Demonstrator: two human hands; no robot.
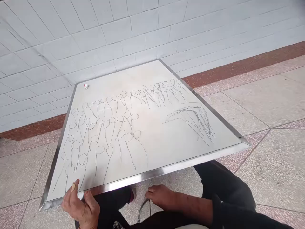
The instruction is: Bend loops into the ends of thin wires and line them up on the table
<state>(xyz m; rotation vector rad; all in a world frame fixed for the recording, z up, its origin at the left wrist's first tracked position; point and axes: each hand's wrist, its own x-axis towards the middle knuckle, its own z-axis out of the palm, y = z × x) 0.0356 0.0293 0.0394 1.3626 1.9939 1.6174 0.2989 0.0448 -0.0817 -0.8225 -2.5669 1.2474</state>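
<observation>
My left hand is at the front left corner of a white tabletop with a metal rim. Its fingers stretch over the edge, thumb apart, and nothing shows between them. Below the front edge, my right hand is closed, fingers curled; what they hold, if anything, is hidden. A grey cord-like loop hangs just under it. Many thin dark strands, each with a round loop at one end, lie in rows across the left and back of the table. A bundle of bent loopless strands lies at the right.
A small white-and-red object rests near the back left corner. Behind the table stands a light tiled wall with a reddish-brown base strip. Speckled stone floor surrounds the table. My dark-clothed knee is beneath its front edge.
</observation>
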